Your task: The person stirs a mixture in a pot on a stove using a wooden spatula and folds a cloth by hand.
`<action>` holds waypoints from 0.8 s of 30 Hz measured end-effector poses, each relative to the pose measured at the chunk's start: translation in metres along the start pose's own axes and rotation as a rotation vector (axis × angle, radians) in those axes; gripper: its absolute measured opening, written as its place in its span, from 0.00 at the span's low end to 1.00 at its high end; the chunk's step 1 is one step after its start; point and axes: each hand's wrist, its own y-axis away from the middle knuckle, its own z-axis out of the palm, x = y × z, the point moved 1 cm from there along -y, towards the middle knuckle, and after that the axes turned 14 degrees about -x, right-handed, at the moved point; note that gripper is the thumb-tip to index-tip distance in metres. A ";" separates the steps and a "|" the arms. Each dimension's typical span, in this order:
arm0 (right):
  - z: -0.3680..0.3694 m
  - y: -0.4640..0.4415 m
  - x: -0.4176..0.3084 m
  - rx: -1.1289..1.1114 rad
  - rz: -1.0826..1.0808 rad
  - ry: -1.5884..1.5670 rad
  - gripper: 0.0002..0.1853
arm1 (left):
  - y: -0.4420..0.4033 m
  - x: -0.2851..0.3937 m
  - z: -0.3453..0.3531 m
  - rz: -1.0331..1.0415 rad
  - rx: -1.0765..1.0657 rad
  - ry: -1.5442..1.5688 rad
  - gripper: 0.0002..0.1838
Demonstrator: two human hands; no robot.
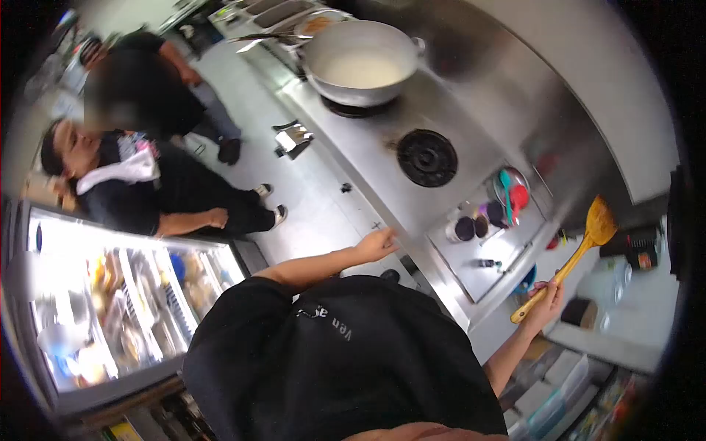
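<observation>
My right hand [546, 300] is closed around the handle of a wooden spoon [568, 264]. The spoon's broad yellowish head points up and away, and its handle end sticks out below my fist. My left hand [379, 244] is beside the front edge of the steel counter, its fingers loosely curled with nothing visible in them. Farther off, a large metal pot [360, 62] with pale, whitish contents stands on a burner. Nearer me is a bare black burner [427, 158].
Dark-lidded jars [461, 229] and a metal bowl with red and teal utensils [517, 195] stand on the counter. To the left, two people [158, 184] are near a lit glass display case [132, 294]. A clear plastic container [607, 287] sits at right.
</observation>
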 end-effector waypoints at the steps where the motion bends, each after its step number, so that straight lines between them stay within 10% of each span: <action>1: 0.011 -0.016 0.006 -0.045 0.000 -0.019 0.13 | 0.030 -0.016 -0.001 -0.107 -0.007 -0.026 0.24; 3: 0.043 -0.046 0.017 -0.168 -0.061 -0.083 0.14 | 0.084 -0.034 -0.005 -0.447 -0.205 0.075 0.25; 5: 0.084 -0.062 0.018 -0.308 -0.074 -0.132 0.16 | 0.129 -0.086 0.019 -0.367 -0.255 0.021 0.29; 24: 0.333 0.021 0.000 -0.816 0.110 -0.075 0.18 | 0.295 -0.142 -0.075 -0.774 0.539 0.358 0.29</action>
